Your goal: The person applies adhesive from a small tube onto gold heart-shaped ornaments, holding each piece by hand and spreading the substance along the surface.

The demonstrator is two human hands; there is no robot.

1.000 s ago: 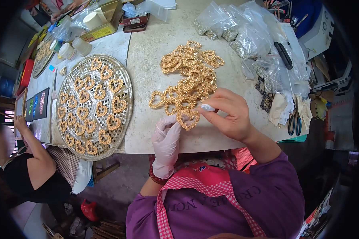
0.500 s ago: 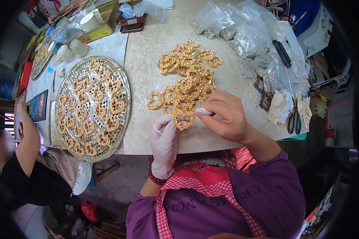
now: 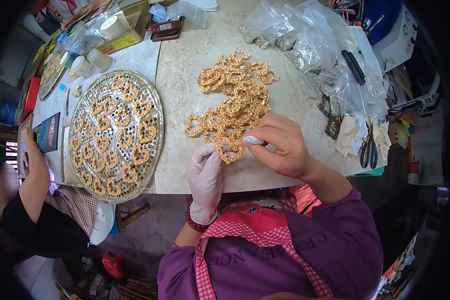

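One gold openwork heart (image 3: 229, 158) is at the tabletop's (image 3: 180, 175) near edge, its top against a pile of matching hearts (image 3: 237, 100) too tangled to count. One round perforated tray (image 3: 157, 145) carries about twenty-two hearts, laid out separately; one pair of scissors (image 3: 369, 150) lies at far right, near several plastic bags (image 3: 320, 45). Tabletop shows between tray and pile — and right of the pile. The gloved left hand (image 3: 205, 175) is closed, pinching the heart's left side. The right hand (image 3: 283, 147) has thumb and forefinger nearly together at its right edge — grip unclear.
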